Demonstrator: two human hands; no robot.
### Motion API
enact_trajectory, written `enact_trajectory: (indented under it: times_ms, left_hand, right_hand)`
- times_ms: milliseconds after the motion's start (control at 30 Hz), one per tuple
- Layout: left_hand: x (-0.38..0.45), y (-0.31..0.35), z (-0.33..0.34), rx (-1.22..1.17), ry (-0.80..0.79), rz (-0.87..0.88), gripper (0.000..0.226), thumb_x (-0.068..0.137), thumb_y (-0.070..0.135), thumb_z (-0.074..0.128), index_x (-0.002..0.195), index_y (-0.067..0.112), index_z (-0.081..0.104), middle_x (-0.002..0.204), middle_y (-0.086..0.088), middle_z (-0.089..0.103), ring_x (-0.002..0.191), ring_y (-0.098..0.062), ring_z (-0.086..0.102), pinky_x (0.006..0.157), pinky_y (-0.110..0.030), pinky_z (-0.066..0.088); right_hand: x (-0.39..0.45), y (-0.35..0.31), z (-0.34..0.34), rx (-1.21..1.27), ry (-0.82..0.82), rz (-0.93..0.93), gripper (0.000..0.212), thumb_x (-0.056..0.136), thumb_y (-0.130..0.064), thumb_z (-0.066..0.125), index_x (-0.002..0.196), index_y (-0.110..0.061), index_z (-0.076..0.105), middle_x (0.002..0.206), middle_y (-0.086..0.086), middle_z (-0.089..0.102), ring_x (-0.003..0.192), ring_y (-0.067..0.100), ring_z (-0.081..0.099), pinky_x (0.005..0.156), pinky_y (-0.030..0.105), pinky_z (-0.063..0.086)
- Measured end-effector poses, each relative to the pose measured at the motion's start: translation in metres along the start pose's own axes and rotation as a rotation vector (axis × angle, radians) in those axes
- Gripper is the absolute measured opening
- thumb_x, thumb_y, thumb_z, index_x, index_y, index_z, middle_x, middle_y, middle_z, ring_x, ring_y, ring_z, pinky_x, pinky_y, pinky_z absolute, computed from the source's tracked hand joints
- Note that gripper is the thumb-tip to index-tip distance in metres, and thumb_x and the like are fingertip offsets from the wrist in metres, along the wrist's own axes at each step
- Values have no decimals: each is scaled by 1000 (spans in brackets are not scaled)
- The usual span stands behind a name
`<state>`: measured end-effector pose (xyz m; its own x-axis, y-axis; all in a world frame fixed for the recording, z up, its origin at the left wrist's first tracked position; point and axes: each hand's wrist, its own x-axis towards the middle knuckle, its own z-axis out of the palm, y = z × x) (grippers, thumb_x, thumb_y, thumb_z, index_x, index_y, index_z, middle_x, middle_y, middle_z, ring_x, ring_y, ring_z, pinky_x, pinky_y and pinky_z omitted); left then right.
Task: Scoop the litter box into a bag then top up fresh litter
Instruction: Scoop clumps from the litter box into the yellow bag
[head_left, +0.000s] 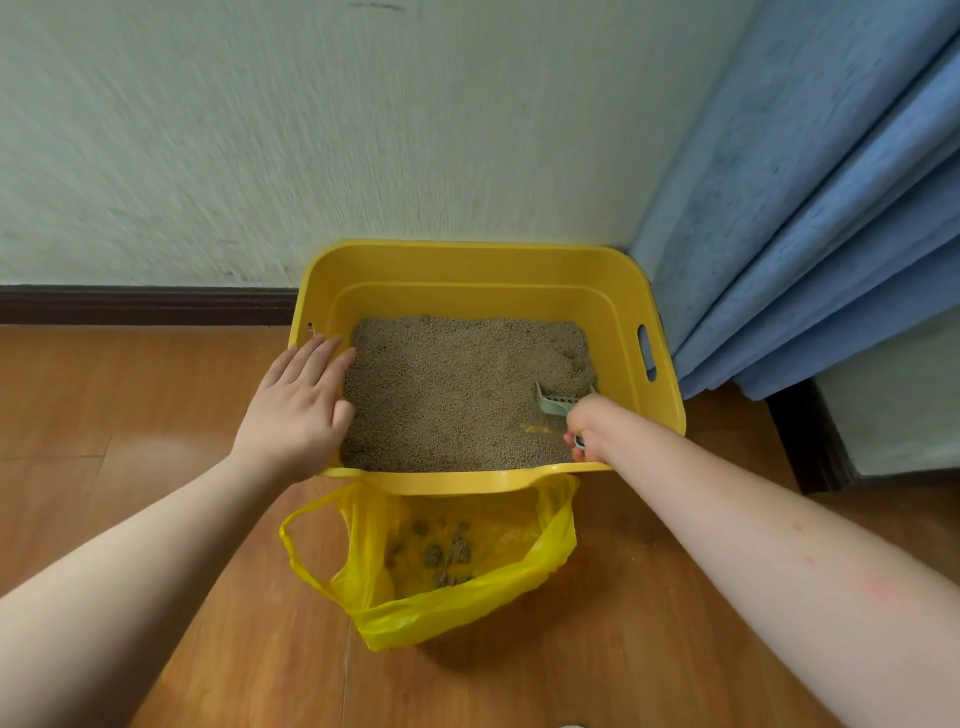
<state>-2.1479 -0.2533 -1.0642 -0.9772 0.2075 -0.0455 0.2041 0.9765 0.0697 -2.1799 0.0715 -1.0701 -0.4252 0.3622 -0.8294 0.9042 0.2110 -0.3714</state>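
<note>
— Scooping well under way? Clumps (447, 552) already down in the yellow plastic bag (431, 613), lying open on the wood floor just in front of the yellow litter box (467, 270), touching its near rim.

— Looks so. Not finished, though: pale slotted scoop (557, 404) dug into the litter (457, 395) at the right side of the box, blade partly buried. Judged as another pass in hand, not the last tidy-up.

— Grip on it?

— Right hand (584, 434) curled round the scoop handle near the box's front right corner. Left hand (301, 400) flat, fingers straight, resting on the left rim of the box, holding nothing, probably steadying.

— Anything left in the box to lift?

— Hard to tell. Surface mostly even and tan, a little disturbed toward the back right; no dark clumps plainly showing. A bare yellow patch of the box floor just left of the right hand.

— And the topping up?

— Not begun, by the look of it. No fresh litter sack anywhere near the box; only blue curtain (810, 234) to the right of it and wall (311, 130) behind.
</note>
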Motion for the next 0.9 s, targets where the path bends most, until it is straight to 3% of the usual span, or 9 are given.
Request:
enact_trajectory:
  times_ms: [100, 333, 467, 533, 600, 700, 767, 800, 900]
  left_hand:
    - [0, 0, 1, -2, 7, 0, 68, 88, 38, 18, 147, 13, 39, 156, -9, 33, 147, -23, 22, 121, -38, 8]
    - [1, 0, 1, 6, 9, -1, 67, 88, 38, 18, 149, 15, 38, 157, -8, 32, 148, -22, 20, 121, -35, 4]
    - [0, 1, -1, 10, 20, 6, 66, 89, 36, 20, 147, 12, 40, 155, -10, 36, 147, -24, 24, 120, -33, 2]
    - [0, 2, -1, 9, 21, 8, 66, 89, 36, 21, 146, 11, 42, 154, -11, 37, 146, -24, 26, 120, -33, 4]
    - [0, 2, -1, 11, 20, 9, 65, 89, 35, 22, 146, 11, 42, 154, -10, 38, 146, -25, 27, 120, -34, 4]
    - [0, 2, -1, 14, 20, 11, 65, 89, 35, 22, 146, 12, 43, 154, -10, 38, 145, -25, 27, 119, -33, 3]
    - [0, 2, -2, 11, 21, 9, 65, 89, 35, 22, 146, 12, 43, 154, -10, 38, 145, -25, 28, 119, -31, 1]
    - [0, 2, -2, 10, 23, 9, 64, 89, 36, 23, 145, 12, 43, 153, -10, 38, 145, -25, 28, 119, -30, -1]
    - [0, 2, -1, 15, 24, 11, 64, 89, 36, 23, 145, 12, 43, 153, -10, 39, 145, -25, 28, 119, -31, 0]
  right_hand:
    - [16, 1, -8, -92, 24, -43, 45, 99, 4, 34, 143, -5, 34, 72, 9, 41, 60, 14, 35, 51, 22, 29]
    - [41, -10, -11, -134, 57, -79, 39, 98, 3, 42, 136, -2, 46, 80, 11, 47, 74, 20, 46, 50, 25, 32]
    - [48, -14, -8, -159, 35, -84, 38, 99, 1, 38, 136, 1, 44, 77, 9, 46, 62, 17, 38, 51, 25, 31]
    - [46, -14, -6, -134, 23, -97, 36, 99, -3, 41, 134, 1, 46, 95, 12, 56, 71, 20, 45, 53, 26, 32]
    - [51, -12, -4, -96, 6, -129, 38, 95, -2, 48, 132, 4, 47, 106, 14, 53, 87, 23, 48, 57, 28, 37]
    - [50, -15, 2, -16, -21, -134, 20, 95, -1, 45, 109, 0, 59, 98, 9, 52, 74, 19, 48, 58, 27, 37]
    - [49, -18, 6, 81, -5, -103, 26, 98, -1, 39, 81, -10, 56, 88, 4, 54, 65, 14, 42, 58, 27, 34]
    - [51, -19, 7, 113, -7, -95, 28, 99, -1, 38, 78, -10, 54, 87, 2, 55, 65, 13, 42, 61, 27, 35]
    - [47, -18, 8, 151, -9, -100, 20, 101, -5, 36, 103, -9, 56, 91, 3, 59, 70, 13, 46, 79, 32, 34]
